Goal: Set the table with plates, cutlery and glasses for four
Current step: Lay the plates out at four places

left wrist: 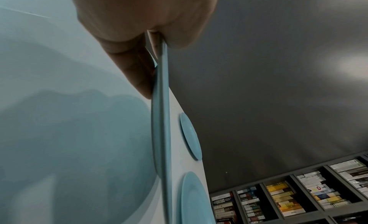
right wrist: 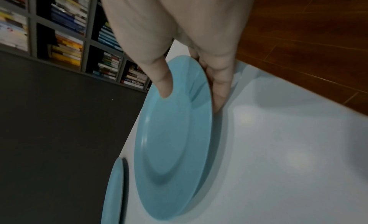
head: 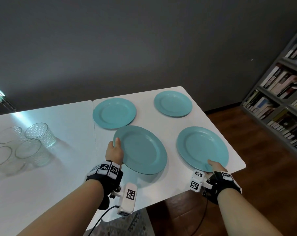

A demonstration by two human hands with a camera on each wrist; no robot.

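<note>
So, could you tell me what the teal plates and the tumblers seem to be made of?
The teal plates look like glazed ceramic or melamine: opaque, uniform colour, soft sheen on the rim; the pictures can't settle which. The tumblers look like clear pressed glass: transparent, with a raised diamond pattern catching light.

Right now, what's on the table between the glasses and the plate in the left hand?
Nothing: in the head view, only bare white tabletop with the seam between the two tables separates the glasses from the plate that the left hand holds.
</note>
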